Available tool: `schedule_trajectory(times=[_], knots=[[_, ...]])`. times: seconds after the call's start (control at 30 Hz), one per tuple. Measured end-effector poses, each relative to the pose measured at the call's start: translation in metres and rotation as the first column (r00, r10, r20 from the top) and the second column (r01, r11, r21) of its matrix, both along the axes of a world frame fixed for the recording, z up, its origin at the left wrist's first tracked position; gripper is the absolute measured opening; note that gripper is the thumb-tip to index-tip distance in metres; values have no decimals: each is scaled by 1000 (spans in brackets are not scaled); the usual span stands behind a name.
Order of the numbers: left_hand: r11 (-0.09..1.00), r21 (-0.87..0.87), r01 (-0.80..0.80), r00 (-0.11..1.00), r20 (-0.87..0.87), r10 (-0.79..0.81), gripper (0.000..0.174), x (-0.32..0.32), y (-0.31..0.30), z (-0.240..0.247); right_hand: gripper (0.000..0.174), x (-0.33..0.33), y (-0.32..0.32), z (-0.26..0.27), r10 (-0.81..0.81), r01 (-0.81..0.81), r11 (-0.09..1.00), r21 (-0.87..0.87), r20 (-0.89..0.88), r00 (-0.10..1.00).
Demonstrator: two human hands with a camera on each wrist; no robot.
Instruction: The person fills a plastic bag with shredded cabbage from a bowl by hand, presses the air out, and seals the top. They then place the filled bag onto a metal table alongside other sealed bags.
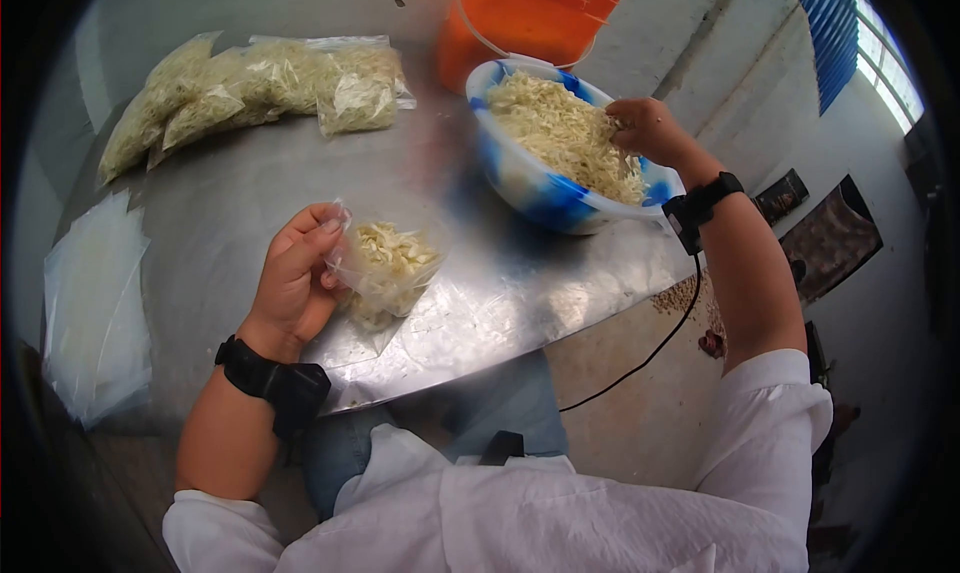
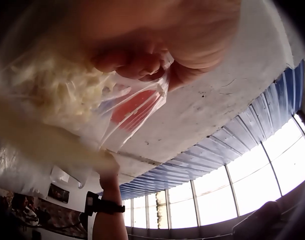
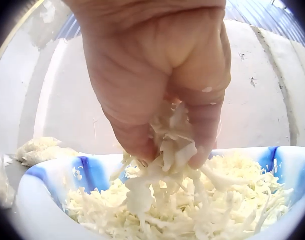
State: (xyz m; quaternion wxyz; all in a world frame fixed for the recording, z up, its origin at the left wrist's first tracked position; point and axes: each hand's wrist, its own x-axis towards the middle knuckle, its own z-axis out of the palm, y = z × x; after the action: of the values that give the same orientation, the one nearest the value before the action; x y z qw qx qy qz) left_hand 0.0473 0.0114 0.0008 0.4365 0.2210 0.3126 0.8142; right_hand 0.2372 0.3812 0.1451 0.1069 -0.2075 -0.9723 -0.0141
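My left hand (image 1: 298, 269) pinches the rim of a clear plastic bag (image 1: 420, 248) between thumb and fingers. Shredded cabbage (image 1: 392, 250) fills part of this bag, which rests low over the metal table. In the left wrist view the bag's edge (image 2: 157, 97) is stretched from the curled fingers. My right hand (image 1: 655, 133) is over the right side of a blue and white basin (image 1: 530, 199). Its fingers grip a clump of shredded cabbage (image 3: 173, 142), with strands hanging down to the heap in the basin.
Several filled bags (image 1: 270, 88) lie in a row at the back left of the metal table (image 1: 260, 178). A stack of flat, unfilled plastic bags (image 1: 98, 308) lies at the left edge. Behind the basin stands an orange bucket (image 1: 535, 18). A black cable (image 1: 650, 361) hangs from the right wrist.
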Motion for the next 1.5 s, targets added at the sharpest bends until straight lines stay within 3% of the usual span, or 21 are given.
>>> schedule_trajectory(times=[0.07,0.13,0.2,0.43,0.5,0.53,0.73,0.8,0.93,1.0,1.17,1.23,1.37,1.5], knots=[[1000,-12,-13,1000,-6,13,11,3,1,2,38,-1,5,3,-53,44,996,-79,-112,992],[999,-29,-22,1000,-23,22,10,1,1,2,40,-2,4,5,-48,40,996,-76,-103,994],[1000,31,1,1000,-2,-1,12,0,1,-2,40,-4,4,7,-129,68,961,-268,-216,968],[1000,26,17,1000,18,-17,15,1,0,-1,37,-14,-18,12,-63,-52,910,-412,-260,964],[1000,-14,-13,999,42,13,15,3,2,3,34,-20,-32,13,63,-250,832,-495,-364,929],[1000,-20,-17,999,39,18,15,2,3,4,34,-23,-46,15,65,-255,828,-499,-367,928],[997,-45,-55,996,72,58,15,3,8,7,29,-52,-135,-2,408,-651,527,-546,-509,758],[996,-64,-59,992,111,66,14,7,8,12,29,-60,-160,-14,401,-636,494,-593,-494,772],[997,-30,-74,994,77,76,13,7,8,11,33,-78,-183,-51,481,-748,456,-482,-574,663],[990,-74,-119,986,110,127,10,10,9,15,35,-81,-189,-63,587,-753,601,-267,-493,643],[973,-115,-199,974,89,209,8,18,10,20,35,-90,-197,-99,641,-811,570,-128,-548,537],[967,-123,-221,972,59,229,8,17,10,20,38,-88,-198,-101,658,-820,551,-156,-523,542],[942,-180,-284,953,-164,256,8,13,9,25,37,-82,-204,-93,709,-828,477,-294,-429,560],[928,-204,-311,917,-322,236,8,14,10,35,31,-84,-204,-94,782,-866,446,-226,-373,500]])
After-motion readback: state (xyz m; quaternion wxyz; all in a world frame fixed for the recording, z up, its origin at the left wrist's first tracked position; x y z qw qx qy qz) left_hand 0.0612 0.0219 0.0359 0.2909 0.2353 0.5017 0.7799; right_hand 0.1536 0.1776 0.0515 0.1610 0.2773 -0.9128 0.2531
